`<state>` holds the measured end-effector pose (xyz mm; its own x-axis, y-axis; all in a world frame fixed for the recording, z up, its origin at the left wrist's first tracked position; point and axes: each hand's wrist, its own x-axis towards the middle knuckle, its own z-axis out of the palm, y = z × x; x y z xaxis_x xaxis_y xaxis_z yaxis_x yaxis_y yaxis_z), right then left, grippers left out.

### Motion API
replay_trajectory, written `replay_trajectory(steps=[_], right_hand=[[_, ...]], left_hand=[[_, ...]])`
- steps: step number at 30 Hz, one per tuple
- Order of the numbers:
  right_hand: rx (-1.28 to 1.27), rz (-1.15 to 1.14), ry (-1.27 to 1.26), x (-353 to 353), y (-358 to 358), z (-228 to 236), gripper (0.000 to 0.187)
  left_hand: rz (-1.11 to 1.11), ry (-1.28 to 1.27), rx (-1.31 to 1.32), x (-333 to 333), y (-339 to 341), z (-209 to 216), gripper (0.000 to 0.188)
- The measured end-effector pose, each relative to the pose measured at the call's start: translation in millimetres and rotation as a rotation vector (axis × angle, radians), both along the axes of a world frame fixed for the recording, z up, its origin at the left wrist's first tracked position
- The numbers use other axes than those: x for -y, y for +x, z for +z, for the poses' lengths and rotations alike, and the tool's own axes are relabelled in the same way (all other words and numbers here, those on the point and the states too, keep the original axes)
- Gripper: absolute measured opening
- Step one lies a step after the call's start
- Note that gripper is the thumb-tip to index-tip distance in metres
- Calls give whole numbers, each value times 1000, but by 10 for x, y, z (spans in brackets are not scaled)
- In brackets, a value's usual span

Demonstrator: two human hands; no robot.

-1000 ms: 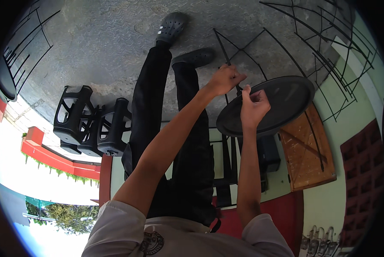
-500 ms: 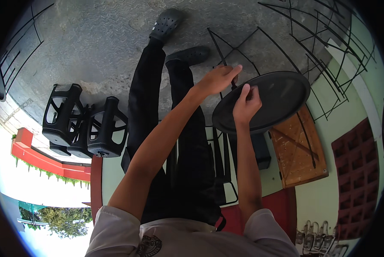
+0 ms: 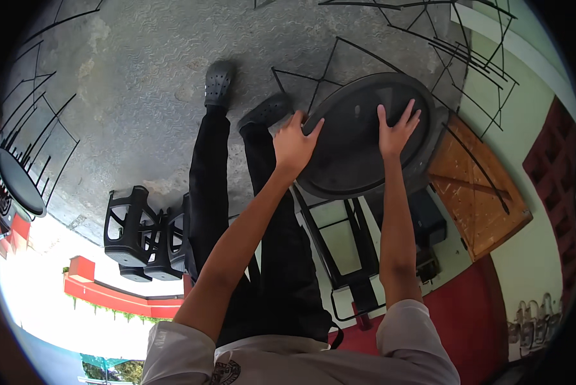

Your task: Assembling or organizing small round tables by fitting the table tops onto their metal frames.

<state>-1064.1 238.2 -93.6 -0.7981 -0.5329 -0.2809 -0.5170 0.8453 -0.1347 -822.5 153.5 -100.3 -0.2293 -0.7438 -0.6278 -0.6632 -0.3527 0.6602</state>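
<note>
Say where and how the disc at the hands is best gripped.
Probably by its raised rim, from left and right together: the disc is wide, and its flat face offers little to pinch. The left hand is at the rim's left side; the right hand is spread over the face.

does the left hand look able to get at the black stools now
Probably not: the left hand is at the rim of the round black top, and the person's legs lie between it and the black stools in this view.

The tabletop [image 3: 352,151] hid part of a wire frame [image 3: 320,80]; trousers [image 3: 209,173] partly covered the stools [image 3: 126,249]; the lower edge cropped the shirt [image 3: 300,360].
</note>
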Motion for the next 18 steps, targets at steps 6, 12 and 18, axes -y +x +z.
replay_trajectory(steps=[6,12,18], right_hand=[[105,102,-105,-156,-104,334,99],[-313,-136,-5,-1238,-319,301,90],[703,-761,-270,-1808,-1128,-2,95]], left_hand=[[34,0,-44,1,23,-25,36],[-101,-185,120,-44,186,-275,55],[9,255,36,38,149,-132,70]])
